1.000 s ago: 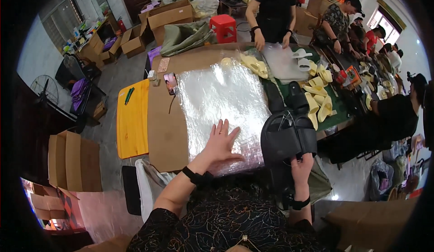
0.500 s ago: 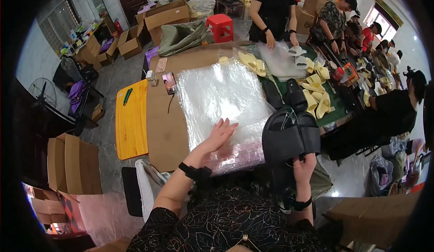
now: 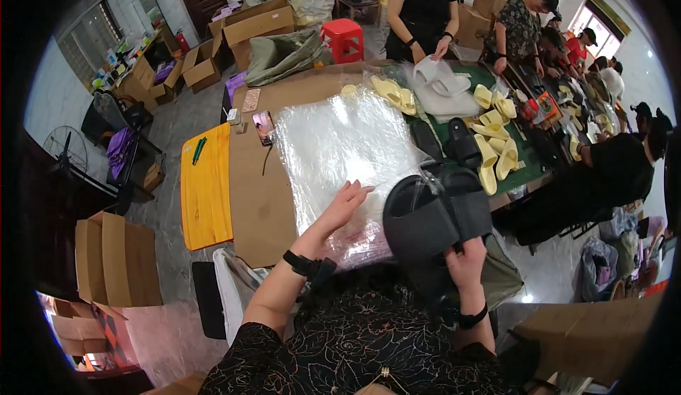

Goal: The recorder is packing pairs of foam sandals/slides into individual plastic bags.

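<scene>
A pair of black slide sandals (image 3: 423, 218) hangs over the front right of the table, with my right hand (image 3: 467, 259) gripping them from the near side. My left hand (image 3: 343, 205) lies on a stack of clear plastic bags (image 3: 340, 136), its fingers stretched out and touching the top layer. The toe ends of the held sandals overlap the right edge of the stack. Beyond them, a black sandal (image 3: 464, 143) and another dark one (image 3: 426, 140) rest on the green mat (image 3: 521, 176).
Pale yellow slides (image 3: 494, 150) cover the mat to the right. Across the table, a person (image 3: 423, 15) handles white slides (image 3: 441, 77). A phone (image 3: 263, 128) lies left of the bags. Nearby are a yellow board (image 3: 207, 189) and a red stool (image 3: 344, 39).
My right hand has moved the black sandals left, over the edge of the bags. My left hand has barely shifted. Across the table, the person has lifted the white slides.
</scene>
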{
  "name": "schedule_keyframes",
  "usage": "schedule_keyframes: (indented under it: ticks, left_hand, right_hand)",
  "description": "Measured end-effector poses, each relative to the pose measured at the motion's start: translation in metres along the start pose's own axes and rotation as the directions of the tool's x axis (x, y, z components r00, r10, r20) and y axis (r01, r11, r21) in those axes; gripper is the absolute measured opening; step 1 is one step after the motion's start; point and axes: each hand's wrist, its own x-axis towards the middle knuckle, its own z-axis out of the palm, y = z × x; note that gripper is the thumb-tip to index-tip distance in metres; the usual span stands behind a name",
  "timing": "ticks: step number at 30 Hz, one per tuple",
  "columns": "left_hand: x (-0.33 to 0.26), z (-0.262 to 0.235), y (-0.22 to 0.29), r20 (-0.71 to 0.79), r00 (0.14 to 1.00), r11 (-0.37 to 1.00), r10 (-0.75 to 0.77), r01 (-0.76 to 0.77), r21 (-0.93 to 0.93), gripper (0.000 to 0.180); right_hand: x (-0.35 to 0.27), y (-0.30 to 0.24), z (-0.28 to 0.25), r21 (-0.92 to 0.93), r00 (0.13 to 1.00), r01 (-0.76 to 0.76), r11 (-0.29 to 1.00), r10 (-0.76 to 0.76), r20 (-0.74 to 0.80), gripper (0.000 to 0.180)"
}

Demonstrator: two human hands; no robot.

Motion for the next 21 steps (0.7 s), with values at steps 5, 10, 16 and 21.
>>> schedule_keyframes:
  ticks: [5,10,16,21]
  left_hand:
    - [0.0,-0.004,0.021,0.042,0.994,0.988,0.1,-0.094,-0.125,0.043]
    - [-0.009,-0.005,0.029,0.006,0.995,0.99,0.096,-0.095,-0.107,0.046]
    - [-0.022,0.022,0.051,-0.072,0.938,0.813,0.34,-0.255,0.524,0.047]
    - [-0.04,0.036,0.068,-0.006,0.853,0.635,0.521,-0.382,0.672,0.045]
  right_hand:
    - [0.002,0.007,0.035,-0.23,0.97,0.116,0.966,-0.06,0.235,0.021]
    - [0.004,0.002,0.044,-0.354,0.954,0.193,0.915,-0.091,0.284,0.02]
    - [-0.001,-0.027,0.05,-0.214,0.867,0.305,0.928,-0.178,0.465,0.02]
    - [0.014,-0.004,0.08,-0.175,0.916,0.203,0.963,-0.124,0.383,0.022]
